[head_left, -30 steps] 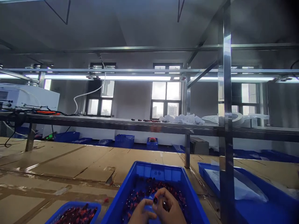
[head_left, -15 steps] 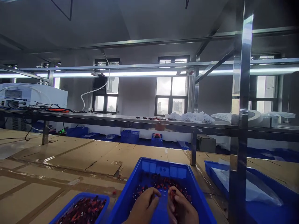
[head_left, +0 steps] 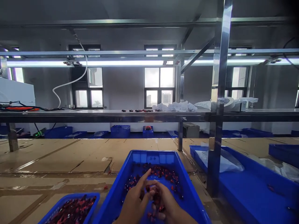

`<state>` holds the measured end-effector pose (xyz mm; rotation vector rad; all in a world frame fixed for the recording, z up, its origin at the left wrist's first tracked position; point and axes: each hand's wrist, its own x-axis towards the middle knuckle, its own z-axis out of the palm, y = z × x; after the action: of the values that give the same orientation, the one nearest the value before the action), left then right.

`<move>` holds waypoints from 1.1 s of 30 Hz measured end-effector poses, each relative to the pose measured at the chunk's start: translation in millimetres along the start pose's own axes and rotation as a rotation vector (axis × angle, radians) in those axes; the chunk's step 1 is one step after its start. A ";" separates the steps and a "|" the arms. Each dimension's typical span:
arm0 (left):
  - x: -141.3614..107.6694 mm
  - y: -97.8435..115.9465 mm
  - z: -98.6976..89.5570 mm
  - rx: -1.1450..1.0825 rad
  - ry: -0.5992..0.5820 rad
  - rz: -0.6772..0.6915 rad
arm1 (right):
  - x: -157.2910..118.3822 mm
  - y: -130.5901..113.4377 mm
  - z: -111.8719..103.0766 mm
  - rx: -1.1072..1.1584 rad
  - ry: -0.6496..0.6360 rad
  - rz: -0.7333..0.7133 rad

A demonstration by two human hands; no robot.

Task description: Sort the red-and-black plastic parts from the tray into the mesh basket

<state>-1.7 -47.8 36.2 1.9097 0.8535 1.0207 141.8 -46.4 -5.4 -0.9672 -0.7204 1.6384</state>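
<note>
Since the earlier frame the hands had closed together inside the blue plastic crate [head_left: 149,154], and we recorded the left hand [head_left: 135,202] half open, while the curled right hand [head_left: 167,207], its grip unconfirmed, had small red-and-black parts [head_left: 153,195] at its 10 o'clock.

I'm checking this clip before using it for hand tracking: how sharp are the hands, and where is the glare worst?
Head view: the left hand and right hand show little motion blur, but the small dark-red parts in the blue crate are too tiny to resolve. In the head view, the windows and fluorescent tubes are blown out, the steel upright carries streaky glare, and the top corners fall dark.
</note>
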 end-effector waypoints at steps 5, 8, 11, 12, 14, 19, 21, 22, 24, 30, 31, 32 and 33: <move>-2.7 2.2 -0.5 0.036 -0.055 0.013 | -7.6 5.7 9.4 0.088 -0.103 0.105; -3.7 4.7 1.1 0.100 -0.092 0.023 | -14.5 2.6 10.9 0.122 -0.123 0.113; -5.7 7.2 3.6 0.083 -0.115 -0.019 | -17.5 -3.0 9.7 0.137 -0.146 0.135; -6.5 7.7 4.6 0.061 -0.118 -0.028 | -17.6 -4.5 9.0 0.134 -0.157 0.144; -7.4 7.7 6.6 -0.011 -0.100 -0.023 | -17.0 -5.7 7.6 0.112 -0.167 0.152; 4.5 -3.5 7.6 -0.398 0.094 -0.139 | -12.3 2.1 5.4 -0.044 -0.075 0.060; 13.4 -12.9 4.2 -0.618 0.117 -0.368 | -11.5 3.9 5.8 -0.132 -0.024 -0.036; 17.4 -18.0 1.9 -0.726 0.118 -0.496 | -12.0 3.2 6.2 -0.180 -0.005 -0.091; 22.9 -27.3 -3.1 -0.903 0.127 -0.691 | -14.7 -0.9 6.9 -0.294 0.015 -0.211; 22.0 -30.6 -7.8 -1.072 0.079 -0.800 | -26.6 -11.6 8.5 -0.955 -0.046 -0.566; 21.2 -27.7 -7.3 -1.080 0.064 -0.805 | -27.4 -11.0 9.2 -1.134 -0.057 -0.621; 20.6 -24.8 -6.7 -1.083 0.054 -0.805 | -27.9 -10.1 9.8 -1.281 -0.068 -0.661; 20.2 -22.2 -6.2 -1.083 0.043 -0.803 | -28.1 -9.2 10.3 -1.374 -0.077 -0.681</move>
<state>-2.2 -18.9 26.1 0.5453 0.7409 0.7446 140.5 -71.0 14.0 -1.3124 -2.0566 0.4130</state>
